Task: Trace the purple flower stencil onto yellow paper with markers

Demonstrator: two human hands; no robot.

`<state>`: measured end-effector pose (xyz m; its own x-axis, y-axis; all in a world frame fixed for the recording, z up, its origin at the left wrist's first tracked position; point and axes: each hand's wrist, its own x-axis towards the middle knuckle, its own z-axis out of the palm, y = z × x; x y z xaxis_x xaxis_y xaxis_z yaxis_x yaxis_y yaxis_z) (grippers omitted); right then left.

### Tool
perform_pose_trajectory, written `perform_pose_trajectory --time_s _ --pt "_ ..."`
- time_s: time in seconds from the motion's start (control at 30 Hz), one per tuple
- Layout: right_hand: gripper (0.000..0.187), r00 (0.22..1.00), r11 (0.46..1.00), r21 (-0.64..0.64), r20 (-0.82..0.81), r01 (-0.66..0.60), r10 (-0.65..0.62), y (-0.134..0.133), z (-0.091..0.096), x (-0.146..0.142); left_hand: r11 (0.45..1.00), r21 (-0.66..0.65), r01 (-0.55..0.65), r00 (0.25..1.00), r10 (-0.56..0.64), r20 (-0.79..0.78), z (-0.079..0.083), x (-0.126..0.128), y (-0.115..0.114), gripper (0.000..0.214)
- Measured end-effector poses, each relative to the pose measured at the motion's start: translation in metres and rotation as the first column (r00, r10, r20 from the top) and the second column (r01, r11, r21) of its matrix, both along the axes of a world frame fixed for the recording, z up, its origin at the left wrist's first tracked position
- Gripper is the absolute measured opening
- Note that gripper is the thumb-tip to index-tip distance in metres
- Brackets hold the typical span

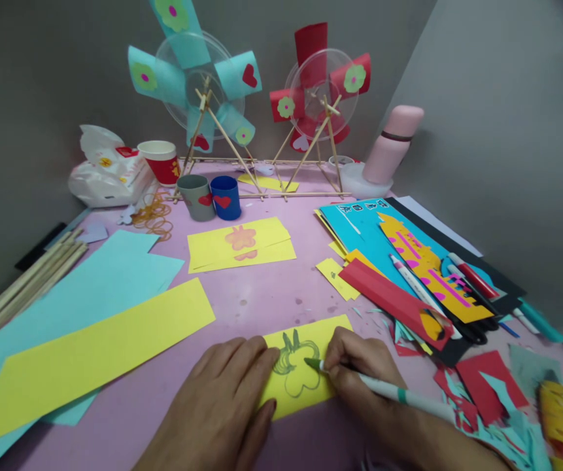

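Note:
My left hand [222, 399] lies flat with fingers together, pressing down the left end of a small yellow paper strip [310, 340] on the pink table. A green flower outline [295, 371] is drawn on the strip. My right hand [359, 366] is closed round a green marker pen [389, 389], whose tip touches the strip at the flower's right side.
A long yellow strip [95, 353] lies on light blue sheets [89, 275] at left, beside wooden sticks [21, 288]. Yellow sheets [239, 245], two paper cups [210, 196] and two paper windmills [203, 85] stand behind. Coloured paper, pens and scraps [423, 275] pile at right, with a pink bottle [392, 144].

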<state>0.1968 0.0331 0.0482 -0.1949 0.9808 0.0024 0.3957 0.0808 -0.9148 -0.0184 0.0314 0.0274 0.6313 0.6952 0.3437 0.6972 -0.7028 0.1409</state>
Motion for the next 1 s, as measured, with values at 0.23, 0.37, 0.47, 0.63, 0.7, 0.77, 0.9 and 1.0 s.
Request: perform_pose_trajectory --time_s 0.23,0.37,0.47,0.63,0.7,0.77,0.9,1.0 --pt "0.009 0.995 0.998 0.057 0.093 -0.031 0.026 0.0023 -0.0064 -0.0033 1.000 -0.009 -0.003 1.000 0.003 0.015 -0.0029 -0.0005 -0.0022 0.035" --pt "0.010 0.992 0.999 0.032 0.118 -0.042 0.038 0.0033 -0.0031 -0.0047 1.000 -0.008 -0.014 1.000 0.015 0.019 -0.0043 -0.0008 -0.0031 0.036" --pt "0.011 0.991 0.997 0.026 0.120 -0.066 0.063 0.0036 -0.0004 -0.0051 1.000 -0.008 -0.012 1.000 0.013 0.025 -0.0042 -0.0010 -0.0025 0.036" --pt "0.010 0.986 0.998 0.003 0.158 -0.062 0.061 0.0038 0.0011 -0.0061 1.000 -0.020 -0.012 1.000 0.012 0.017 -0.0038 -0.0008 -0.0014 0.036" --pt "0.010 0.984 0.999 0.006 0.175 -0.046 0.044 0.0036 0.0008 -0.0065 1.000 -0.021 -0.009 1.000 0.010 0.014 -0.0043 -0.0006 -0.0014 0.036" --pt "0.010 0.984 0.999 0.012 0.178 -0.030 0.027 0.0030 -0.0001 -0.0066 1.000 -0.018 -0.005 1.000 0.005 0.017 -0.0048 -0.0004 -0.0014 0.036" --pt "0.010 0.987 1.000 0.010 0.161 -0.011 0.009 0.0013 -0.0029 -0.0061 1.000 -0.010 -0.010 1.000 0.010 0.018 -0.0032 0.0004 -0.0015 0.036" --pt "0.009 0.987 1.000 0.004 0.159 0.002 -0.002 0.0007 -0.0045 -0.0054 1.000 -0.008 -0.010 1.000 0.010 -0.002 -0.0004 0.0008 -0.0012 0.035"
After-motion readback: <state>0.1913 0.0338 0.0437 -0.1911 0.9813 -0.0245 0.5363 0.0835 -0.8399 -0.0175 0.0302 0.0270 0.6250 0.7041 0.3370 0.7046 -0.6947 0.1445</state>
